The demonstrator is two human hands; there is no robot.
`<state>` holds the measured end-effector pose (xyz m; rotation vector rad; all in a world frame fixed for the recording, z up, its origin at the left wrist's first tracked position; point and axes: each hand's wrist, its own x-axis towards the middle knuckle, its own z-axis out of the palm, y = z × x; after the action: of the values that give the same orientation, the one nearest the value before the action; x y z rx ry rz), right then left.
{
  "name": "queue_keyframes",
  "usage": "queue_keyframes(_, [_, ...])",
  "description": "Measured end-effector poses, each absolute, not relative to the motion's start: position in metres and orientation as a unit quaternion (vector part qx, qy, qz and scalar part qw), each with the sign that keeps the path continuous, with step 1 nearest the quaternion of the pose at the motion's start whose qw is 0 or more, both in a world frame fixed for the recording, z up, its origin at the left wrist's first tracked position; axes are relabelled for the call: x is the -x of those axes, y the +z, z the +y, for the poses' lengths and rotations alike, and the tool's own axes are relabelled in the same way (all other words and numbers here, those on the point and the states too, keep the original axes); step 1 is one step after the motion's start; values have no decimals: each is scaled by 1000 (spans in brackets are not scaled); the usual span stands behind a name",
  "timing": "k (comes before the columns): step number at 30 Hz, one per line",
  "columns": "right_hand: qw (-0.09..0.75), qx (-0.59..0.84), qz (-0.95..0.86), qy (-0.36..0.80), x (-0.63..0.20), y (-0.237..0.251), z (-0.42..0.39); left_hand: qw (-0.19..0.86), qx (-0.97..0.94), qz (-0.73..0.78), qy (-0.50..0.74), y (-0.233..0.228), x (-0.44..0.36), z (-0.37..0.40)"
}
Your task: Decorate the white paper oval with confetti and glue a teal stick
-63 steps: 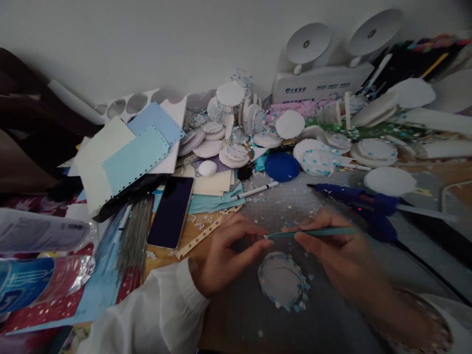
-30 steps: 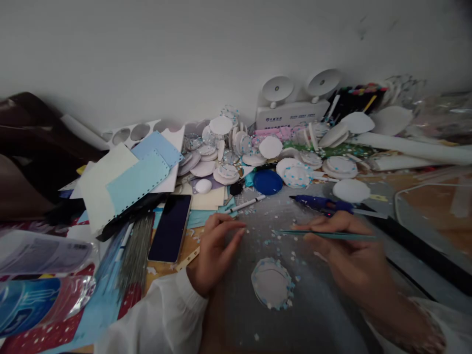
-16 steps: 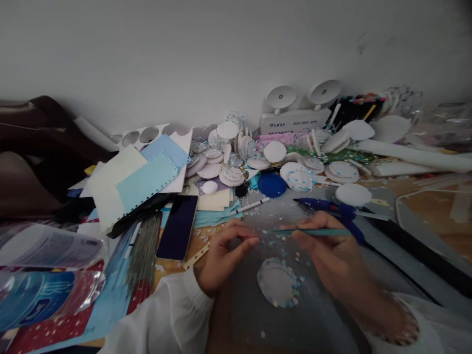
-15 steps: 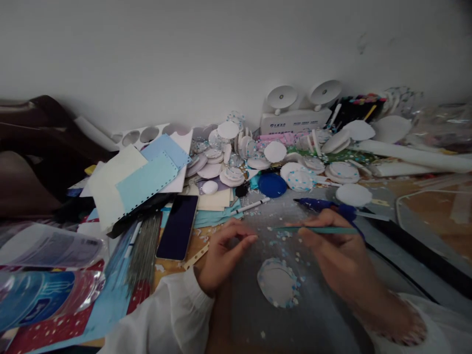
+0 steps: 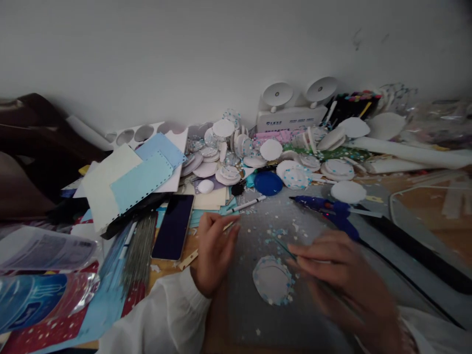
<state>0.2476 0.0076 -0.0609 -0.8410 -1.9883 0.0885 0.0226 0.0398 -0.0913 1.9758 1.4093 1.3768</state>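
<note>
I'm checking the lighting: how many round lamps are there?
2: the left lamp and the right lamp, side by side atop the white box.

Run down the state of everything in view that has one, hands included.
Left hand: open, thumb and fingers apart
Right hand: closed on the tweezers, blurred
Tweezers: held, tip pointing at small bits; open or shut, can't tell
Round disc: lying flat, bits around its edge
Glue gun: lying down, red light lit
Phone: face up, screen dark
Lamp: unlit
Blue-label bottle: on its side
</note>
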Motion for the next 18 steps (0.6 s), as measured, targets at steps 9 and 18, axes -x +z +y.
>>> queue_keyframes(9, [351, 221, -894, -167, -215, -72, 14, 565, -585, 412, 412, -82, -30, 33])
queue_keyframes(18, [388, 290, -868, -112, -227, -73, 14, 623, -487, 445, 421, -93, -28, 34])
